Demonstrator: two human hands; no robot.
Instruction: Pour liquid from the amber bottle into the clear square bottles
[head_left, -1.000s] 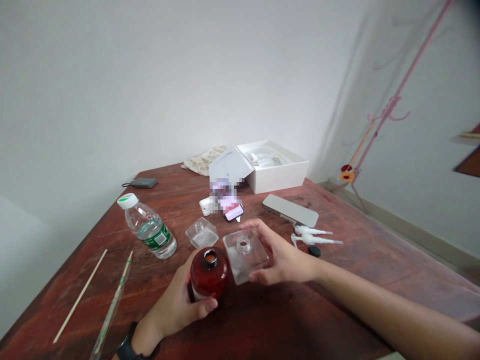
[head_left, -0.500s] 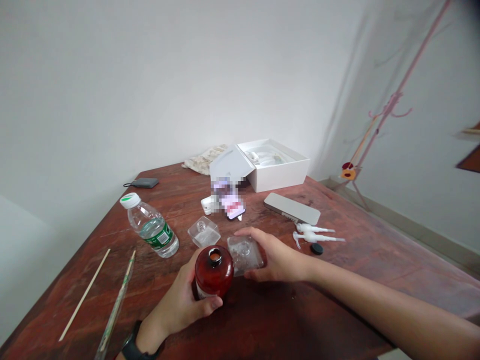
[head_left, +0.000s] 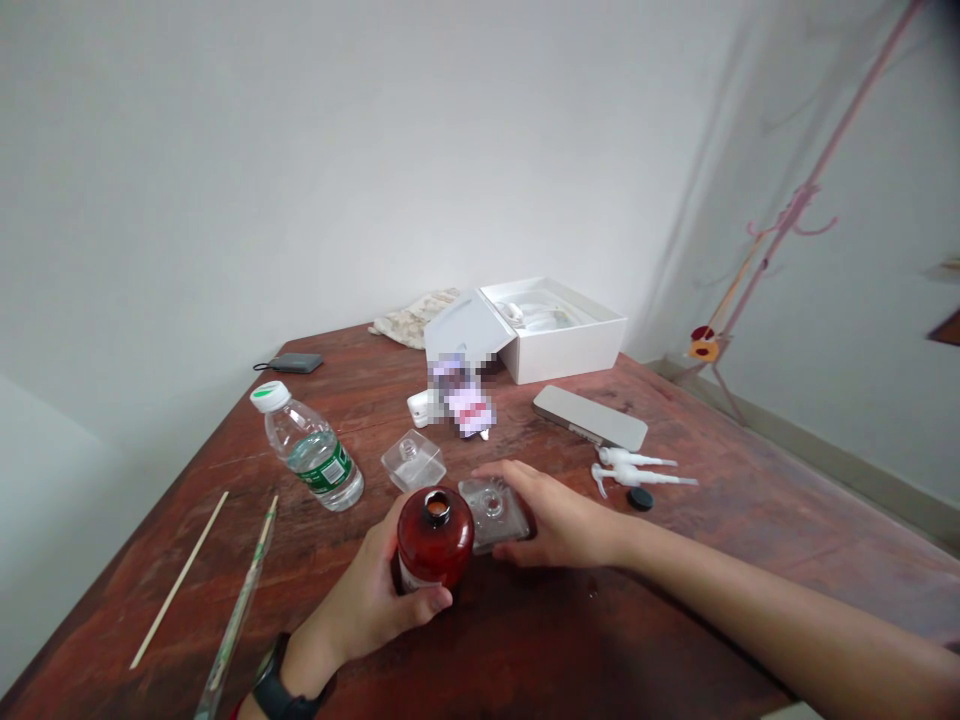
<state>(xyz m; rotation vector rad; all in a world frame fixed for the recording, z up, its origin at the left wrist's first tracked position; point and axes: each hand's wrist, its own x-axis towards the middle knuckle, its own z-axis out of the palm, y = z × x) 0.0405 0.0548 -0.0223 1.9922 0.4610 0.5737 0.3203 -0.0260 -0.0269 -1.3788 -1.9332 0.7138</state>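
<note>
My left hand [head_left: 382,580] is wrapped round a dark red-brown bottle [head_left: 436,540] with an uncapped mouth, held upright. Right beside it, my right hand [head_left: 555,520] grips a clear square bottle [head_left: 493,512] between thumb and fingers; its small round neck is open. Just behind the red-brown bottle stands another clear square bottle [head_left: 413,461], with no hand on it. To the right of my right hand lie two white pump heads [head_left: 634,472] and a round black cap [head_left: 639,498].
On the left are a water bottle [head_left: 319,460], a bare chopstick [head_left: 180,580] and wrapped chopsticks [head_left: 240,610]. Farther back are a phone [head_left: 466,405], a white earbud case [head_left: 420,408], a grey metal case [head_left: 590,417], an open white box [head_left: 566,350] and a dark power bank [head_left: 298,363].
The whole view has shifted slightly, so everything sits a little to the right. Both hands keep the same hold on their bottles.
</note>
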